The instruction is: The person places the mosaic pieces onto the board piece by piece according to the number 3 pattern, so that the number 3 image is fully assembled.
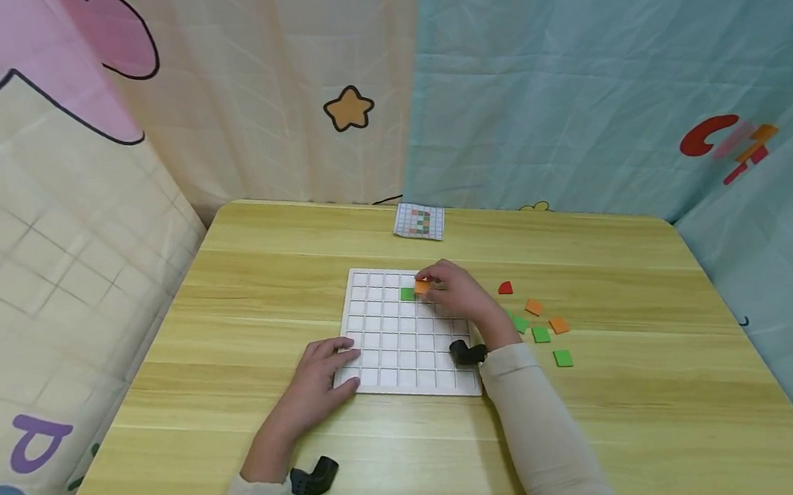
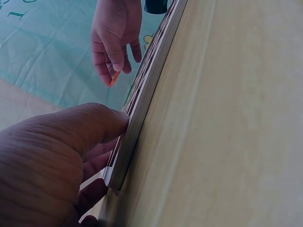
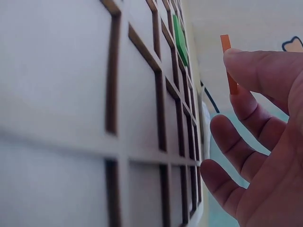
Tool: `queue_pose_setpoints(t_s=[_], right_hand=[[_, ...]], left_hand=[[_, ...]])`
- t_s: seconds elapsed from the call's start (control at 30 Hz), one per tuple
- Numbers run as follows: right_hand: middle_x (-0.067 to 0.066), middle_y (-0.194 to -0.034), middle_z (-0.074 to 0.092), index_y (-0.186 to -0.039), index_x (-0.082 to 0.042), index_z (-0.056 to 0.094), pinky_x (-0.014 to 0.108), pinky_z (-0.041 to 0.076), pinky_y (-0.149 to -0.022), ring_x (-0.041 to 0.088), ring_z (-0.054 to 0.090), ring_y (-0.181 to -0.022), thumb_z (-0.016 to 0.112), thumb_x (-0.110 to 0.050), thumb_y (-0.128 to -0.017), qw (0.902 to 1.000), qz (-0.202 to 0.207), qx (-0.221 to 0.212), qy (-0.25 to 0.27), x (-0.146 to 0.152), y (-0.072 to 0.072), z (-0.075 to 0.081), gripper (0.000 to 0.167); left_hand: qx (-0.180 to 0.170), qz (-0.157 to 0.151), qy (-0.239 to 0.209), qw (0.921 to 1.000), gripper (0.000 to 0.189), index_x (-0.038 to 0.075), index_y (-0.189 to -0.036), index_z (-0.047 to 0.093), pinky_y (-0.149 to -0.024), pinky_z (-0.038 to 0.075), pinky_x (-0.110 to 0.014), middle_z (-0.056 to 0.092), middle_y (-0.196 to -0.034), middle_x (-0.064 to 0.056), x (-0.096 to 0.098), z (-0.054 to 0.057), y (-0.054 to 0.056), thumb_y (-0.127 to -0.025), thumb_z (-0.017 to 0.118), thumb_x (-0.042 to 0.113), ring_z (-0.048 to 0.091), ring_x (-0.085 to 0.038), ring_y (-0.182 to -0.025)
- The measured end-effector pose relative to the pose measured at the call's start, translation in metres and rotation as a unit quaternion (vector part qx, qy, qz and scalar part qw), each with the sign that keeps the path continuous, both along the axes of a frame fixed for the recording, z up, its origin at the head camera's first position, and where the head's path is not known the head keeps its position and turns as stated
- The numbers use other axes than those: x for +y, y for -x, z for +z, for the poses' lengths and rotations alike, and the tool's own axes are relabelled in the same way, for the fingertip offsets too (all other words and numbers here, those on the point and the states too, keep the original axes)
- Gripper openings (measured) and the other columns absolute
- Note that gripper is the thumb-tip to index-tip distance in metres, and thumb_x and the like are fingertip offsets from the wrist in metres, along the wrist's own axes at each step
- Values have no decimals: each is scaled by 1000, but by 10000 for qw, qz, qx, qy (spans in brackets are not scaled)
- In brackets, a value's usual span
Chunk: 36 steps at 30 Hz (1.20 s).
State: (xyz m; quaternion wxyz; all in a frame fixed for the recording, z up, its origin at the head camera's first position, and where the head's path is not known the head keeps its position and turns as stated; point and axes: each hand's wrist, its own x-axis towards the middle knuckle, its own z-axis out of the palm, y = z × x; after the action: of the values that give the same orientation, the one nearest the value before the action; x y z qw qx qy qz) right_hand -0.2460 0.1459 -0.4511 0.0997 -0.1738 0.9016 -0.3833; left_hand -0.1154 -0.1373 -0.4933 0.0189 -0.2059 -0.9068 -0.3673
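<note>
A white board with a grid of square cells (image 1: 390, 359) lies on the wooden table. My left hand (image 1: 319, 381) rests at its left side, fingertips and thumb touching the rim near the front left corner. Over the board's back right part, my right hand (image 1: 461, 295) pinches an orange square tile (image 3: 229, 64) between thumb and finger. The right wrist view shows that tile on edge, apart from the board's surface. A green square tile (image 1: 407, 294) sits in a cell just left of the orange one.
Right of the board lie loose pieces: a red rounded piece (image 1: 506, 288), orange tiles (image 1: 533, 307) and several green tiles (image 1: 540, 335). Behind the board is a printed pattern card (image 1: 419, 222). Curtains (image 1: 532, 88) hang past the table's back edge.
</note>
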Motion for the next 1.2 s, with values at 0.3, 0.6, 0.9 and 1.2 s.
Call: queue_pose_setpoints(t_s=[0.3,0.6,0.9,1.2], right_hand=[[10,-116,60,-123,-4,68,44,44,-99,28,55,-112,62,-4,-94,9993,306,197,14,-20,4,-2,30],[8,-113,60,-123,-7,68,42,44,-98,25,55,-109,61,-6,-95,9989,384,257,-109,-33,11,-7,28],[8,-115,60,-122,-9,69,42,44,-97,25,55,-109,62,-6,-93,9994,285,118,-174,-44,13,-10,29],[8,-118,61,-119,-12,70,43,43,-99,26,54,-111,65,-9,-93,9983,117,40,-564,-51,12,-11,27]], left_hand=[[0,-8,46,10000,42,1,-126,67,-104,38,-51,56,-136,-10,0,0,0,-87,75,14,42,-33,-127],[-61,-2,99,9999,43,2,-127,67,-105,37,-50,55,-137,-10,-1,2,1,-87,75,16,41,-32,-127],[-18,-30,126,9999,43,2,-126,67,-105,37,-51,55,-136,-10,-1,1,1,-87,75,16,42,-33,-127],[-29,-26,124,9999,43,1,-127,66,-105,37,-51,55,-136,-10,-1,2,1,-87,74,16,41,-34,-127]])
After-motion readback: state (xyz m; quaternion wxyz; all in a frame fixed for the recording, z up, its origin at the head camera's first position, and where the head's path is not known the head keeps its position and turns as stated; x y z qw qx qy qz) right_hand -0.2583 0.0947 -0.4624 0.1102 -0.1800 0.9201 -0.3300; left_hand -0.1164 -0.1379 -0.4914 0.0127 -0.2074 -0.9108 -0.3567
